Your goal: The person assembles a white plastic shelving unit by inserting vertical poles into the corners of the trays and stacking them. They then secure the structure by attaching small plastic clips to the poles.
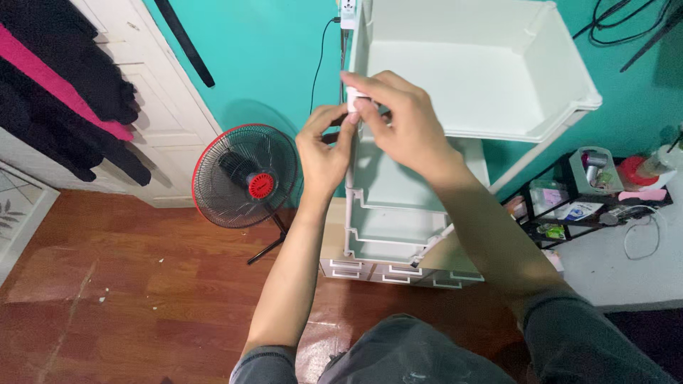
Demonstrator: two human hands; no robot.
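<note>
**Both hands pinch a small white piece at the rack's corner post**

We see, in the upper middle of the frame, the right hand point(398, 121) curled, its fingertips closed on a small white piece point(358, 99) atop the front left post of the white plastic drawer rack point(498, 78). The left hand point(324, 146) meets it from the left, thumb and forefinger pinched against the same piece. Left of centre, a red-rimmed standing fan point(245, 176) stands on the wooden floor point(128, 299). Dark clothes point(64, 85) hang at upper left.
</note>
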